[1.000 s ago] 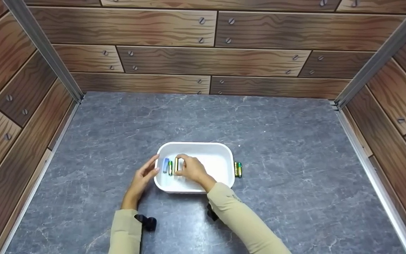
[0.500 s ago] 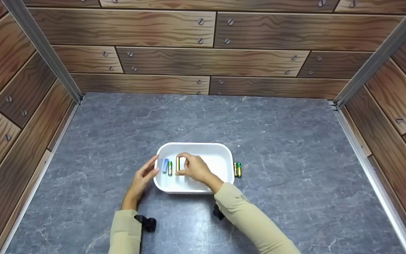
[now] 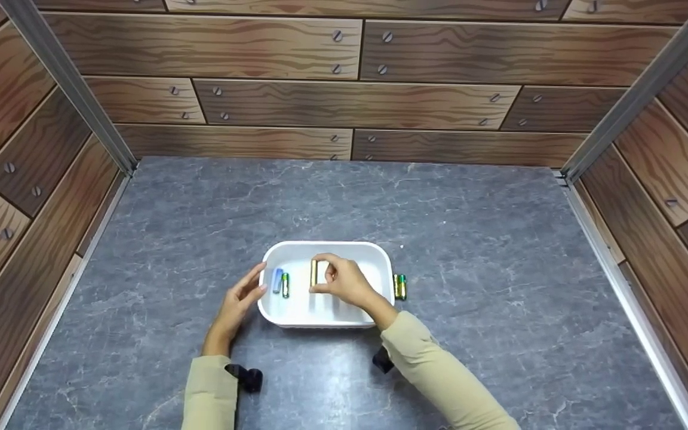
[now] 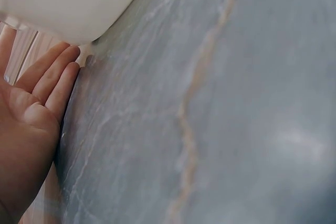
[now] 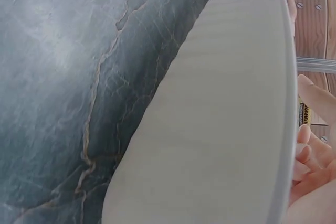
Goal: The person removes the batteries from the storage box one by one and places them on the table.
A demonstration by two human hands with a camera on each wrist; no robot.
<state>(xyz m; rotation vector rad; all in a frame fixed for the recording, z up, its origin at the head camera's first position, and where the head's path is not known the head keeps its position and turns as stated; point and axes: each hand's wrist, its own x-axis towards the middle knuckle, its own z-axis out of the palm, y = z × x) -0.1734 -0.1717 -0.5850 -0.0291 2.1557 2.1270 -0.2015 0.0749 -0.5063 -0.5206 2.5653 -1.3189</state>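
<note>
A white plastic tub sits on the grey marbled surface. My right hand is over it, pinching a gold battery by its two ends between thumb and fingers. In the right wrist view that battery shows partly, with lettering, behind the tub wall. Inside the tub at the left lie a blue battery and a green battery, side by side. My left hand rests against the tub's left rim; in the left wrist view its fingers extend loosely beside the tub wall.
Two green-and-gold batteries stand close against the tub's right side, outside it. Wood-patterned walls enclose the surface at the back and both sides, with metal strips along the edges.
My right hand has lifted the gold battery away from the blue and green ones and carried it right, toward the tub's middle. My left hand has stayed at the rim.
</note>
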